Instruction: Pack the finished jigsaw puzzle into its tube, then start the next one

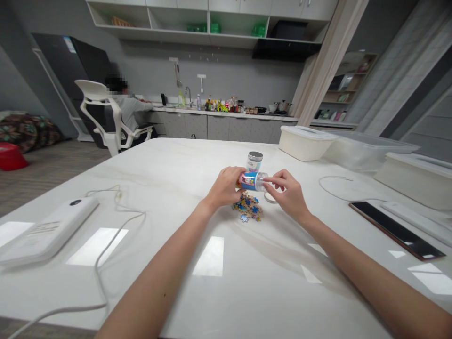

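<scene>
My left hand (228, 186) is wrapped around a clear jar with a colourful picture label (248, 181), tipped on its side with its mouth to the right. At that mouth are the thumb and index finger of my right hand (287, 193), drawn together in a pinch; whatever sits between them is too small to make out. Below the jar lies a heap of jigsaw puzzle pieces (247, 208), blue and tan. A round silver lid (270, 197) rests on the table, partly covered by my right hand. Just behind stands a second jar with a silver lid (254, 161), upright.
White storage bins (305, 141) and a clear bin (367, 148) line the table's right side. Nearer are a dark tablet (395, 229) and a thin cable. On the left, a white device (49, 229) trails a cord. A person (129, 110) sits beyond the table.
</scene>
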{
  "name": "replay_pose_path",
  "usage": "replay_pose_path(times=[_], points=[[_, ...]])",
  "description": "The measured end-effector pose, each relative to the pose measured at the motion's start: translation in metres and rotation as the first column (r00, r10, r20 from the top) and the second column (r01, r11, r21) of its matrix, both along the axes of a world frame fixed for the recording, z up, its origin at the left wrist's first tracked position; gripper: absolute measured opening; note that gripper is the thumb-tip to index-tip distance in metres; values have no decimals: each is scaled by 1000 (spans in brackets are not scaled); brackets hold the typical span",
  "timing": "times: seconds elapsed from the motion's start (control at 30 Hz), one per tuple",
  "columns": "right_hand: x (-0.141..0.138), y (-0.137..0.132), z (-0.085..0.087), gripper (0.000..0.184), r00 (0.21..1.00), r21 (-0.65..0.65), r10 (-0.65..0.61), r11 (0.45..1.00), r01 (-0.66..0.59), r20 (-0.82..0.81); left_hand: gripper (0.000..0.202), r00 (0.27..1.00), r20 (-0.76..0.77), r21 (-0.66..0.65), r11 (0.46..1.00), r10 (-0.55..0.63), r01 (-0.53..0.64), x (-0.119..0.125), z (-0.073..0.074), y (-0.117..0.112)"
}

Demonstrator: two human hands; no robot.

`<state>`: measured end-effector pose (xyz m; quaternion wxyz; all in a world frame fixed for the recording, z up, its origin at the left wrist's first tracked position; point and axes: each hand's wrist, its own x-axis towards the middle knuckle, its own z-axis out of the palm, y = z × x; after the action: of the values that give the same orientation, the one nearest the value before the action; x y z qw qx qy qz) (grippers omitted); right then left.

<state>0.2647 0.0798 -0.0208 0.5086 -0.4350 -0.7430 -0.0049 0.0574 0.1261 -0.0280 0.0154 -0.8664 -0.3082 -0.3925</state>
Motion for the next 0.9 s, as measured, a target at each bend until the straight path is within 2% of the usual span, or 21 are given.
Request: replay_pose_path(times=[0.13,0.23,0.3,0.5,0.57,0.77,0.9], points=[[-9,-9,-2,20,990,71,7,997,-17,142,46,992,110,-235,968,-61,86,-10,1,6],[-13,-15,-4,21,968,127,-9,992,-24,251,49,972,168,-418,882,-162,219,-17,-1,8],[-14,-18,-5,23,950,144,-12,989,-35,311,51,956,216,-493,823,-197,281,-20,-2,8],[-20,-25,0,32,902,167,-22,984,-56,431,46,937,250,-676,649,-244,349,-24,3,6],[-22,-28,2,36,893,136,4,988,-73,451,43,932,252,-705,610,-261,362,-22,7,4],[-20,-30,3,44,896,125,16,989,-80,445,35,927,232,-700,611,-295,369,-17,12,1],[-18,-33,4,47,897,94,49,991,-100,439,38,918,230,-679,622,-324,390,-14,12,1]])
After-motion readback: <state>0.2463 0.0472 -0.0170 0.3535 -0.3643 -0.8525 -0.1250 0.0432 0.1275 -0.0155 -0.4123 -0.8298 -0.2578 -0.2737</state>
